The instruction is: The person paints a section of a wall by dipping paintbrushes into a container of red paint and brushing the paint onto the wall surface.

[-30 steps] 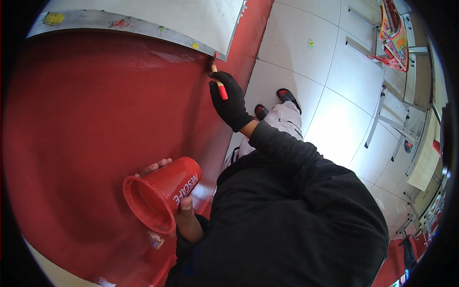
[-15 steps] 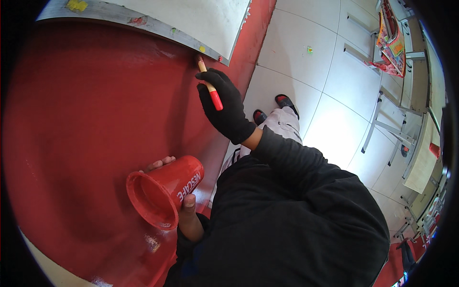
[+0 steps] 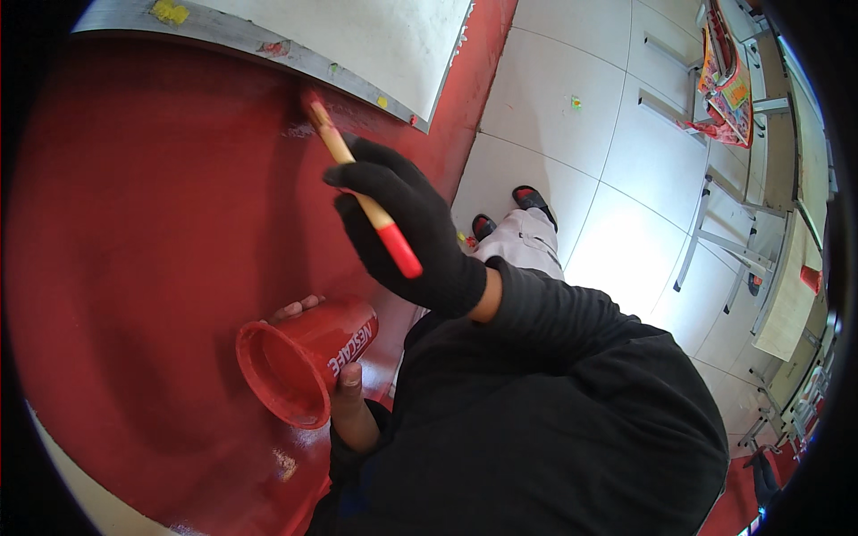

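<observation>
Your right hand (image 3: pixel 416 234) pinches the brush (image 3: pixel 376 214) mid-handle, aimed far, likely for control! Near left, your left hand (image 3: pixel 352 413) wraps the cup (image 3: pixel 323 338), tilted beside the wall (image 3: pixel 170 223), probably for easy access.

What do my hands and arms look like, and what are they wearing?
Your right hand wears a plain black glove ending at the wrist, which shows bare below a creased, dark grey right sleeve. Your left hand is bare, with a black left sleeve.
</observation>
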The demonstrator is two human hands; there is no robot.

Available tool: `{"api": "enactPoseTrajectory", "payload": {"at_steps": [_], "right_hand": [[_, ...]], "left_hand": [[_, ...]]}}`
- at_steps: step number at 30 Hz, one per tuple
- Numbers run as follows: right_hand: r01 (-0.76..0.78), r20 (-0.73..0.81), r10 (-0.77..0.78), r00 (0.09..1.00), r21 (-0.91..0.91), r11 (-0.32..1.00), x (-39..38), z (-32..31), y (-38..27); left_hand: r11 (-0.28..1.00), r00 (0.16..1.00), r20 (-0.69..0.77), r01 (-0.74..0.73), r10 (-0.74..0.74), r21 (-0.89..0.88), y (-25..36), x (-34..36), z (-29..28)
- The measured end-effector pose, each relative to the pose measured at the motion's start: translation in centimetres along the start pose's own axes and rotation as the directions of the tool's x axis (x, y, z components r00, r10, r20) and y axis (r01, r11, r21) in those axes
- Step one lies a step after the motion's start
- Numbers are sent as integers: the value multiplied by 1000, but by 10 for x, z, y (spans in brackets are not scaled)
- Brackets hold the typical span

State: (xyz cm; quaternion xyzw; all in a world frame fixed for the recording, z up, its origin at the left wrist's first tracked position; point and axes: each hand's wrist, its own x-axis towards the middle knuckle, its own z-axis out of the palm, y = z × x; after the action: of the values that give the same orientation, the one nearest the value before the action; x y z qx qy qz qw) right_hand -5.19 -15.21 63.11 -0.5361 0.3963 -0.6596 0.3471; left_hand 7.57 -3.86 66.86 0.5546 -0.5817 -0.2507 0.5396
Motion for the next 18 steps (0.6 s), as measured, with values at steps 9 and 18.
{"api": "enactPoseTrajectory", "payload": {"at_steps": [9, 18], "right_hand": [[-336, -96, 324, 941, -142, 931, -68, -10, 107], [-215, -86, 205, 975, -125, 969, -20, 8, 89]], "left_hand": [[1000, 999, -30, -14, 14, 0, 3, 3, 7], [999, 999, -10, -35, 35, 5, -2, 0, 2]]}}
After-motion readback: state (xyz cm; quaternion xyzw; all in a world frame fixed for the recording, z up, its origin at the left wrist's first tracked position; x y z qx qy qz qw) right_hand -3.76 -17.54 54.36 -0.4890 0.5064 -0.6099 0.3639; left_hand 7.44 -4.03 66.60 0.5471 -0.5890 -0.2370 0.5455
